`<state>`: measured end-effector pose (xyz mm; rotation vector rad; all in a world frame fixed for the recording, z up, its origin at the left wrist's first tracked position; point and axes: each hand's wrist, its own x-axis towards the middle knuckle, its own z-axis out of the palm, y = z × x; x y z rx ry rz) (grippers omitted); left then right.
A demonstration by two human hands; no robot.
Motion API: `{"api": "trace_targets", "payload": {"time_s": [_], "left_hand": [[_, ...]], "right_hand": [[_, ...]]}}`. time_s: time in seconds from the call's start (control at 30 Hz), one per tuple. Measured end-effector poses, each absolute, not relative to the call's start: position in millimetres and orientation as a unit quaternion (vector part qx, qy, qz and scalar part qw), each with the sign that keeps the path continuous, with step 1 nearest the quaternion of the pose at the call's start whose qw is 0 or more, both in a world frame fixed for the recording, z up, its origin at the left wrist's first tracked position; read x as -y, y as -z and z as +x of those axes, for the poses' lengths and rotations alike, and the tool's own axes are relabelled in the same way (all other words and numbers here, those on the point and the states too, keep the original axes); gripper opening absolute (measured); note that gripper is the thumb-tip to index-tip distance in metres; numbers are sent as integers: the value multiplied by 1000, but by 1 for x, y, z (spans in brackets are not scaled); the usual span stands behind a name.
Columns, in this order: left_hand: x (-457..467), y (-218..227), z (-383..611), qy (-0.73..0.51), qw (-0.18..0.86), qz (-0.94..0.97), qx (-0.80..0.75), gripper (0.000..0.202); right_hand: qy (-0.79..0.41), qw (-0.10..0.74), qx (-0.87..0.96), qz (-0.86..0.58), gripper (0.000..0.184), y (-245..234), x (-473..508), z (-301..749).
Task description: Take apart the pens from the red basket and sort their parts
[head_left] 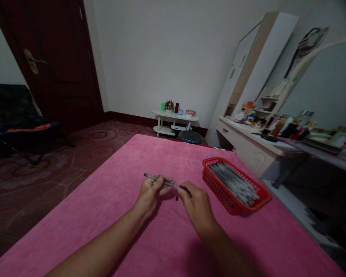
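a pink, plush-looking cloth [118, 173] spreads across most of the view, covering a broad flat surface. past its left side stands a dark red panelled door [57, 50] with a metal lever handle, and to the right is a white dressing table [248, 142] crowded with bottles. against the far wall sits a low white side table [175, 115].

on the right part of the cloth rests a red plastic basket [219, 189], oblong, with lattice walls and a smooth rim. it holds a thick bundle of slim grey pens [236, 182], laid lengthwise side by side, their pale ends gathered toward the nearer end.

left of the basket, both hands are above the cloth. the left hand [152, 188] grips a pen between thumb and fingers, some fingers partly spread beneath it. the right hand [197, 204] is curled, its thumb and fingertips pinched on the pen's right end; something dark shows between them, too small to make out.

the held pen [168, 184] is thin and straight, with a greyish, seemingly clear barrel and a black left end, tilted slightly down to the right. just below it, between the hands, is a short black piece [177, 198] resembling a pen cap, apparently lying on the cloth.
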<state>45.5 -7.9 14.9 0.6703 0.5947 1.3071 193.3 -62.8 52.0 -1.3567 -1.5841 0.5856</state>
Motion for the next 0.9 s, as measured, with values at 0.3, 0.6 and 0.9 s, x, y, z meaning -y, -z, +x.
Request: {"api": "trace_targets", "payload": {"time_s": [0.3,0.6,0.9], "left_hand": [[17,-29,38,-554,697,378,-253,30],[5,-20,34,-501,684,460,-264,43],[-30,-9,-1,-431,274,733,-448,22]], "right_hand": [[-338,444,598,-576,22,-43,65,194],[-204,401,651,-612,17,-83,55,234],[96,198,448,-867,34,-135,70,356]]}}
